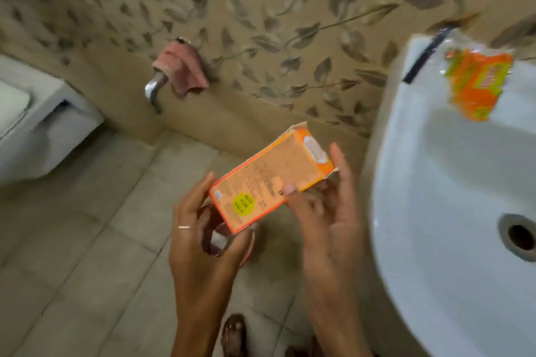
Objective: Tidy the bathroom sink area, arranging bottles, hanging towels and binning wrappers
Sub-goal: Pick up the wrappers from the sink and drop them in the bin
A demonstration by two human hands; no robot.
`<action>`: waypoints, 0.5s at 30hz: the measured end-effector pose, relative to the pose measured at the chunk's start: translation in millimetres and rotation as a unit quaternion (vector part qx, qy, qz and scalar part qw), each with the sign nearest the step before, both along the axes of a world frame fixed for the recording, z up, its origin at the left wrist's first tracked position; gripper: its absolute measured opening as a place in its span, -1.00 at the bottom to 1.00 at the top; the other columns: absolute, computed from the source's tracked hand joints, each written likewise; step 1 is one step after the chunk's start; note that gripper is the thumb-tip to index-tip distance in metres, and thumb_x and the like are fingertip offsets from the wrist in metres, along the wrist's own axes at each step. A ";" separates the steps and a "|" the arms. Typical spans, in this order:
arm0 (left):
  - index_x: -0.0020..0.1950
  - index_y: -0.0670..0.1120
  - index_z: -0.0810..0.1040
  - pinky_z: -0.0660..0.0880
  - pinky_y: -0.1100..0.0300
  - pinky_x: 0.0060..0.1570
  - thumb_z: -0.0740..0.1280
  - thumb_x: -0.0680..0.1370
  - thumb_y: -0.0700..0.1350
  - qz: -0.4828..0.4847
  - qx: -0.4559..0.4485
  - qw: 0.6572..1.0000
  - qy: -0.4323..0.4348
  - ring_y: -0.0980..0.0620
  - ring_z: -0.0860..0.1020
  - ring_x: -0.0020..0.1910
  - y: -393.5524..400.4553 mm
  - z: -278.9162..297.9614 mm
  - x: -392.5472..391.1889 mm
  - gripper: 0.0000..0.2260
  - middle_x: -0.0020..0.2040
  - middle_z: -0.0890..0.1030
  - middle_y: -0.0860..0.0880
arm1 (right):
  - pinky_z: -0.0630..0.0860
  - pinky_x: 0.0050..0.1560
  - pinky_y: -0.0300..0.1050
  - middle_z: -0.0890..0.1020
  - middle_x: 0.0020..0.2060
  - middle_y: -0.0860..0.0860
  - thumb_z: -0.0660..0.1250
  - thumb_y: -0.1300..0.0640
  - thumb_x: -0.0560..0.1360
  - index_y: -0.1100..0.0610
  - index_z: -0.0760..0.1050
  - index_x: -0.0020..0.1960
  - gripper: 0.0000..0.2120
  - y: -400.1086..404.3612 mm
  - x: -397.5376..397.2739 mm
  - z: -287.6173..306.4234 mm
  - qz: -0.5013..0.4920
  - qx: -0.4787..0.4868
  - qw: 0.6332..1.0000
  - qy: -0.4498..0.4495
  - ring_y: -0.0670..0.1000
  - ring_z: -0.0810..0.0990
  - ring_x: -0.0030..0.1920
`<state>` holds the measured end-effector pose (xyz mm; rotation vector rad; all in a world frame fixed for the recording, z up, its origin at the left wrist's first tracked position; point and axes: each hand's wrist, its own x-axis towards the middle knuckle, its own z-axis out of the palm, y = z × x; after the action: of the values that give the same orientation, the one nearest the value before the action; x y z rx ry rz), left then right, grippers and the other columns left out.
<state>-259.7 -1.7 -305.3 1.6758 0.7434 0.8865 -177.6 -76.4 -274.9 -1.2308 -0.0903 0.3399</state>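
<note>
An orange cardboard box [269, 177] with a yellow round sticker is held above the floor, its end flaps open. My left hand [203, 229] grips its lower left end, and something small and crumpled shows in that palm under the box. My right hand [324, 211] holds the box's right side with the fingers spread along it. An orange and green wrapper [478, 84] lies on the back rim of the white sink [412, 211] at the right. A pink cloth [182, 66] hangs bunched on a wall fitting at the left.
A chrome tap [155, 90] sticks out of the leaf-patterned wall below the cloth. A white toilet [37, 127] stands at the far left. A black strip [426, 55] lies on the sink rim. Beige floor tiles spread below, with my sandalled foot [235, 336] at the bottom.
</note>
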 end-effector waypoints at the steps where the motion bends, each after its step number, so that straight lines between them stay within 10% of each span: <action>1: 0.20 0.25 0.39 0.42 0.57 -0.06 0.50 0.25 -0.39 0.016 -0.009 1.000 0.022 0.42 0.49 0.08 10.7 -20.0 -16.5 -0.27 0.22 0.44 0.13 | 0.51 -0.06 -0.41 0.64 0.13 -0.03 0.49 0.23 0.31 -0.13 0.36 0.33 -0.32 11.9 -13.3 -18.1 0.028 -0.016 0.999 0.000 -0.17 0.62 0.01; 8: 0.14 -0.01 0.47 0.37 0.52 -0.06 0.52 0.32 -0.22 0.022 -0.062 0.964 0.259 0.18 0.47 0.03 63.9 -228.2 -79.4 -0.56 0.05 0.52 0.04 | 0.56 -0.15 -0.19 0.59 0.06 0.19 0.41 0.38 0.38 0.07 0.06 0.46 -0.20 85.0 -59.7 -243.3 0.159 -0.212 0.957 0.121 0.05 0.60 -0.05; 15: 0.21 -0.18 0.44 0.47 -0.01 -0.03 0.46 0.39 -0.05 -0.063 -0.041 0.869 0.489 -0.16 0.51 0.11 97.8 -432.2 -108.7 -0.54 0.15 0.50 -0.17 | 0.57 -0.33 -0.09 0.62 -0.04 0.24 0.40 0.44 0.32 0.33 0.47 0.12 -0.62 126.5 -63.7 -460.5 0.254 -0.356 0.881 0.180 0.11 0.59 -0.15</action>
<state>-368.3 96.1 -737.5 2.0352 1.2851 -0.1705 -241.3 50.1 -735.4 -1.8446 0.0445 1.1318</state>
